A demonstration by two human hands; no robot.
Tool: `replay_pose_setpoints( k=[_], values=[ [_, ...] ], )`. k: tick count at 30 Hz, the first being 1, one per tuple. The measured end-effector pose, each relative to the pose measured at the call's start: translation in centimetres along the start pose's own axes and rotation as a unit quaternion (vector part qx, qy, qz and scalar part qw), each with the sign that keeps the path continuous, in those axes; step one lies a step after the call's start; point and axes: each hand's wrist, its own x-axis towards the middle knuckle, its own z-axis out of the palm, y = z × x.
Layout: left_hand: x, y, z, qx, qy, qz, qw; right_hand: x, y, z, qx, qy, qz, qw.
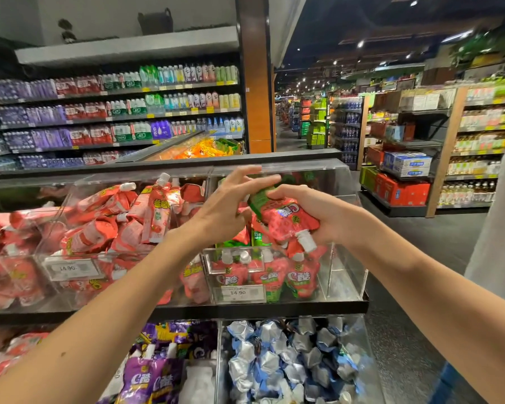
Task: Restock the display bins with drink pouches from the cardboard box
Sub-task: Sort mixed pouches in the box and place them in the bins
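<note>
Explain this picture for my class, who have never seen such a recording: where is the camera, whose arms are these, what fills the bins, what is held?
No machine here: a person wears one camera on the head, so you look down along both bare arms. The right hand grips a red-and-green drink pouch with a white cap, above a clear display bin that holds more like it. The left hand, fingers spread, hovers at the pouch's top. Neighbouring bins hold red pouches, purple pouches and silver-blue pouches.

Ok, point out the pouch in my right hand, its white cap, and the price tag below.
pouch [289, 219], head view, red front panel.
white cap [307, 242], head view, cap's side.
price tag [239, 293], head view, printed number.
</note>
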Motion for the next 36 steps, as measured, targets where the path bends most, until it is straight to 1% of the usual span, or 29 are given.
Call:
replay_pose_setpoints(
  k=[1,3,5,6,9,11,12,13,15,17,19,22,26,29,31,32,33,34,35,36],
  values=[
    [-0.2,0.5,-0.6,-0.034,-0.037,-0.010,0.999,-0.3,-0.2,0.4,-0.011,-0.007,0.003,1.000],
    [-0.6,0.8,-1.8,-0.075,-0.077,-0.040,0.993,-0.8,-0.5,0.9,-0.025,-0.010,0.014,1.000],
    [-1.2,0.5,-2.5,-0.117,-0.094,-0.065,0.986,-0.8,-0.5,0.9,-0.023,-0.006,0.025,0.999],
    [-1.5,0.1,-2.6,-0.140,-0.095,-0.068,0.983,-0.8,-0.3,0.9,-0.005,-0.013,0.025,1.000],
    [-2.6,-0.5,-2.7,-0.198,-0.076,-0.076,0.974,-0.7,0.7,-0.1,0.090,-0.018,0.038,0.995],
    [-3.1,-0.4,-2.9,-0.228,-0.033,-0.097,0.968,-0.7,1.1,-0.7,0.123,0.025,0.034,0.991],
    [-3.2,-0.2,-3.0,-0.230,0.003,-0.100,0.968,-0.8,1.2,-0.9,0.125,0.059,0.025,0.990],
    [-3.2,-0.1,-3.2,-0.211,0.046,-0.099,0.971,-0.7,1.2,-1.2,0.124,0.093,0.008,0.988],
    [-2.9,0.1,-3.4,-0.112,0.124,-0.093,0.982,-0.6,1.2,-1.7,0.123,0.144,-0.037,0.981],
    [-2.5,0.0,-3.0,-0.006,0.170,-0.083,0.982,-0.7,1.2,-1.9,0.118,0.184,-0.059,0.974],
    [-2.1,-0.3,-1.8,0.055,0.183,-0.039,0.981,-0.9,1.4,-2.0,0.106,0.208,-0.061,0.970],
    [-1.3,-0.6,0.0,0.124,0.197,0.024,0.972,-1.6,1.6,-1.6,0.086,0.210,-0.062,0.972],
    [-0.2,-0.5,1.7,0.147,0.263,0.071,0.951,-1.9,2.1,-1.4,0.071,0.203,-0.050,0.975],
    [1.3,-0.7,2.7,0.174,0.251,0.078,0.949,-1.7,2.2,-1.7,0.075,0.197,-0.047,0.976],
    [2.1,-1.1,3.5,0.225,0.216,0.066,0.948,-1.7,2.2,-1.7,0.089,0.178,-0.053,0.979],
    [2.2,-1.4,3.9,0.249,0.198,0.037,0.947,-1.7,2.2,-1.6,0.091,0.168,-0.060,0.980],
    [2.3,-1.7,4.3,0.243,0.191,-0.018,0.951,-1.6,2.2,-1.5,0.083,0.161,-0.068,0.981],
    [2.4,-1.7,4.5,0.218,0.190,-0.098,0.952,-1.4,2.3,-1.5,0.066,0.163,-0.079,0.981],
    [2.4,-1.5,4.5,0.205,0.194,-0.139,0.949,-1.3,2.4,-1.6,0.047,0.168,-0.089,0.981],
    [2.7,-1.4,4.7,0.230,0.194,-0.107,0.948,-1.1,2.5,-1.8,0.031,0.172,-0.098,0.980]
  ],
)
